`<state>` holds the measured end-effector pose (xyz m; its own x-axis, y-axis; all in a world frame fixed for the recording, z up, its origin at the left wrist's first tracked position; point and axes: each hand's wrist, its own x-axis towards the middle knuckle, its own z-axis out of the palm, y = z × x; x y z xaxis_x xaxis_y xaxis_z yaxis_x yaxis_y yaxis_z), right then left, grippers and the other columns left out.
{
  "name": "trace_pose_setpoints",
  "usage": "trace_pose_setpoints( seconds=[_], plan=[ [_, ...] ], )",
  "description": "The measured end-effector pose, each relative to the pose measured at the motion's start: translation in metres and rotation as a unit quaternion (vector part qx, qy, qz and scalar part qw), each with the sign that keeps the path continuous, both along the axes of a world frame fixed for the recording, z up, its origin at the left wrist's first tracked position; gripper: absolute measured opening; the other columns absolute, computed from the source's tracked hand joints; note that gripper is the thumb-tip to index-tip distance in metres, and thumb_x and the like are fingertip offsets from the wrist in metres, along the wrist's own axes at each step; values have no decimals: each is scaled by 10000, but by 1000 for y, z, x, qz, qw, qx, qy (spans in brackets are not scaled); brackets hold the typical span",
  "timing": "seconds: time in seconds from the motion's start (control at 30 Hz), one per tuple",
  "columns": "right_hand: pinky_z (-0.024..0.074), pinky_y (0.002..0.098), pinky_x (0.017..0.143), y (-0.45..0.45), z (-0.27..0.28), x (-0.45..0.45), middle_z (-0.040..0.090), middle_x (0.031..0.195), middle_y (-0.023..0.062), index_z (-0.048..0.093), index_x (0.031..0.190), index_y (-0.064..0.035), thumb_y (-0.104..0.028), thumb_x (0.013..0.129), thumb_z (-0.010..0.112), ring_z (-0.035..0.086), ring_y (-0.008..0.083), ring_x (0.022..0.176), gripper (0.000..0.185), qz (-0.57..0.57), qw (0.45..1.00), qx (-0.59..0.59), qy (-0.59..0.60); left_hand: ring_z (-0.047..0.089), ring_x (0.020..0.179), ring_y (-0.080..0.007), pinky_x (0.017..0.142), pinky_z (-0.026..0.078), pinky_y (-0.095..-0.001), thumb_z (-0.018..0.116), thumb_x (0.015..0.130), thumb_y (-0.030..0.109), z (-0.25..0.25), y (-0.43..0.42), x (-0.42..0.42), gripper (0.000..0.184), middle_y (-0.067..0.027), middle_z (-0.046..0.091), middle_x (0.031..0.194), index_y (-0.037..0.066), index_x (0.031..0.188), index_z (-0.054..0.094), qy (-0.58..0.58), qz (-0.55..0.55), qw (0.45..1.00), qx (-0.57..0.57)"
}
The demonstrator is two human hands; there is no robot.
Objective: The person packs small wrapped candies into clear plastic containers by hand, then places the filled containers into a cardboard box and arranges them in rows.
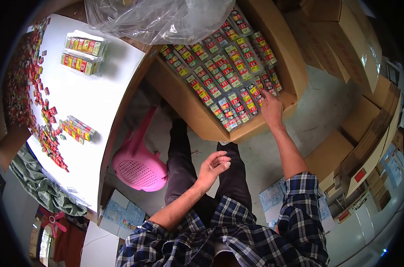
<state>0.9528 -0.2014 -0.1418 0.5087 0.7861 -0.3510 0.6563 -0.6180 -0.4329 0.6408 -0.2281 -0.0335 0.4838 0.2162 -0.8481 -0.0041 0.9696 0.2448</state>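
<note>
My right hand (272, 108) reaches over the near right part of an open cardboard box (291, 75). Its index finger stretches to the end of a row of small colourful blocks in clear plastic packs (255, 92); the other fingers are partly hidden, and no held pack shows. Similar packs (217, 73) lie side by side in slanting rows inside the box. My left hand (214, 169) hovers above my lap, fingers loosely bent and thumb apart, with nothing in it.
A clear plastic bag (162, 20) drapes over the box's far left side. On the white table (99, 84) at left are filled packs (81, 52), more packs (77, 129) and many loose blocks (46, 115). A pink stool (139, 169) stands beneath; cardboard boxes (344, 147) lie right.
</note>
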Motion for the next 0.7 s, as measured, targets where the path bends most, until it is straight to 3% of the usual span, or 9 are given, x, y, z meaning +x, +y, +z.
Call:
trace_pose_setpoints(
  seconds=[0.27, 0.4, 0.57, 0.6, 0.63, 0.7],
  plan=[
    [553, 476, 853, 0, 6, -3, 707, 1112, 220, 681, 1239, -50, -15, 889, 563, 683, 416, 998, 372, -9, 999, -38, -4, 612, 1109, -154, 1011, 504, -313, 689, 922, -2, 1, 0, 1, 471, -85, 654, 1190, 2, 1362, 523, -1, 4, 1000, 5],
    [557, 489, 846, -3, 10, -3, 715, 1063, 227, 667, 1231, -44, 23, 854, 561, 690, 409, 973, 398, 6, 1000, 11, -25, 628, 1104, -179, 982, 536, -352, 673, 941, 16, 4, -2, 0, 429, -98, 660, 1178, 1, 1345, 530, -1, 8, 1000, 17],
    [544, 407, 875, -17, 35, 0, 710, 1105, 238, 645, 1292, -31, -16, 954, 532, 705, 366, 1012, 357, 7, 999, -32, -2, 635, 1092, -168, 968, 540, -339, 682, 946, 42, 10, -7, -5, 415, -87, 665, 1159, 2, 1334, 540, -14, 9, 998, 52],
    [543, 393, 863, -13, 48, -6, 712, 1108, 241, 644, 1295, -30, -52, 983, 539, 709, 361, 1001, 330, 7, 1000, 12, 20, 635, 1092, -168, 968, 540, -339, 682, 946, 42, 15, -4, -6, 415, -87, 665, 1159, 2, 1334, 540, 13, 37, 997, 69],
    [539, 375, 865, -11, 63, -11, 721, 1108, 226, 646, 1288, -21, -60, 986, 556, 715, 342, 996, 317, -9, 998, -49, 35, 636, 1082, -156, 965, 532, -321, 693, 942, 53, 20, -1, -5, 425, -79, 665, 1152, 2, 1335, 542, 2, 36, 997, 61],
    [545, 414, 788, -26, 58, -19, 721, 1033, 218, 658, 1278, -38, -37, 983, 544, 723, 318, 935, 316, 72, 992, 105, -12, 637, 1072, -145, 963, 524, -302, 703, 937, 63, 31, 8, -18, 435, -70, 666, 1146, 1, 1337, 545, -3, 47, 997, 63]
  ],
)
